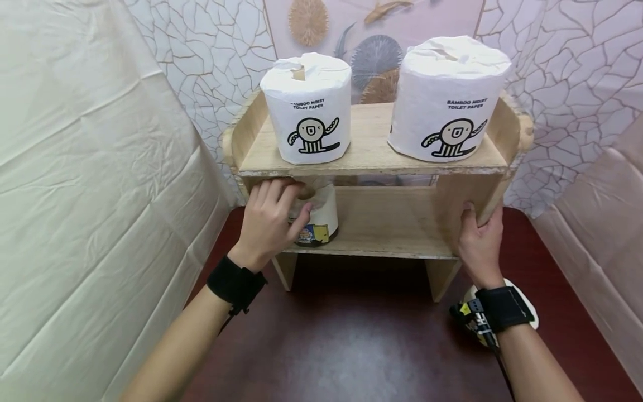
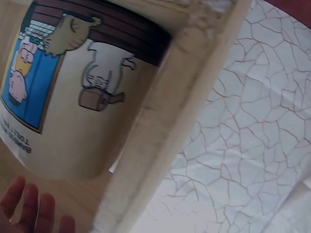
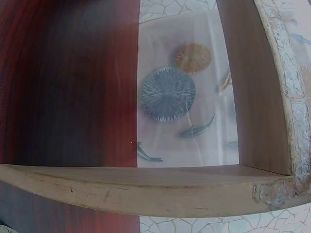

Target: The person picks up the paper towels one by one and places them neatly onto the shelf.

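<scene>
A small two-tier wooden shelf point(image 1: 387, 220) stands on a dark red table. My right hand point(image 1: 479, 243) grips its right side panel, thumb on the inner face and fingers round the outside; the right wrist view shows the shelf's frame but no hand. On the lower board at the left sits a toilet paper roll point(image 1: 324, 215) in a wrapper printed with cartoon cats point(image 2: 82, 121). My left hand point(image 1: 268, 218) reaches under the upper board beside this roll, partly covering it. Its fingertips point(image 2: 46, 208) appear close to the roll's upper end, extended and holding nothing.
Two white-wrapped toilet paper rolls stand on the upper board, one on the left point(image 1: 311, 111) and one on the right point(image 1: 449, 106). Another rounded pale object point(image 1: 524, 307) lies on the table point(image 1: 351, 346), partly behind my right wrist. Cream fabric point(image 1: 100, 195) hangs at the left.
</scene>
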Available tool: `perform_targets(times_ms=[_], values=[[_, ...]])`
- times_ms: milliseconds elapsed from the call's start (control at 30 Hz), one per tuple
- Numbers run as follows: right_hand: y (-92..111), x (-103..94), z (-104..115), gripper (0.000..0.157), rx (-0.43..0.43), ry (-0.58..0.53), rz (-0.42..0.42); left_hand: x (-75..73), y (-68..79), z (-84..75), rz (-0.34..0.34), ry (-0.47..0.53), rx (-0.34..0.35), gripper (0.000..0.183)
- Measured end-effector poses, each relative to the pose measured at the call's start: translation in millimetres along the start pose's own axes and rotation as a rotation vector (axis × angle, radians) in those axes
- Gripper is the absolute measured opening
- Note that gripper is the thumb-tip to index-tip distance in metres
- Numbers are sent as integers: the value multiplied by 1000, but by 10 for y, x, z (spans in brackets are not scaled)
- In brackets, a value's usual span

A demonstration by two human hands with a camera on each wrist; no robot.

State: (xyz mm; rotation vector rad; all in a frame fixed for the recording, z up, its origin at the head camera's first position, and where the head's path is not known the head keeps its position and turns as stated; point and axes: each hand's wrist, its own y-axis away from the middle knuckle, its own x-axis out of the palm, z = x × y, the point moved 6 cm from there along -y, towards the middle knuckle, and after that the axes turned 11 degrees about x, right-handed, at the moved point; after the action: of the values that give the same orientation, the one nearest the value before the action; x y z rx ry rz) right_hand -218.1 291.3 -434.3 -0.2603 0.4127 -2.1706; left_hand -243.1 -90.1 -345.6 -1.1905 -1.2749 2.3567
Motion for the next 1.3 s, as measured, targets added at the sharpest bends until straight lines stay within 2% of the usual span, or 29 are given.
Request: perform_targets(times_ms=[233,367,633,933,1133,1300], values=[[11,-27,-26,45,10,16,-5,-45,144,-19,-144,-70,67,27],[15,-31,-26,45,11,19,-6,-42,251,-42,-181,-109,98,25],[8,-23,-22,46,8,8,-6,-78,384,-62,-257,-143,96,19],[4,-11,-20,45,5,-1,-5,-94,502,-34,-322,-138,25,17],[5,-13,-25,45,5,4,-14,-61,582,23,-403,-125,-100,19],[1,-16,-29,45,7,-2,-7,-27,652,79,-471,-73,-224,35]])
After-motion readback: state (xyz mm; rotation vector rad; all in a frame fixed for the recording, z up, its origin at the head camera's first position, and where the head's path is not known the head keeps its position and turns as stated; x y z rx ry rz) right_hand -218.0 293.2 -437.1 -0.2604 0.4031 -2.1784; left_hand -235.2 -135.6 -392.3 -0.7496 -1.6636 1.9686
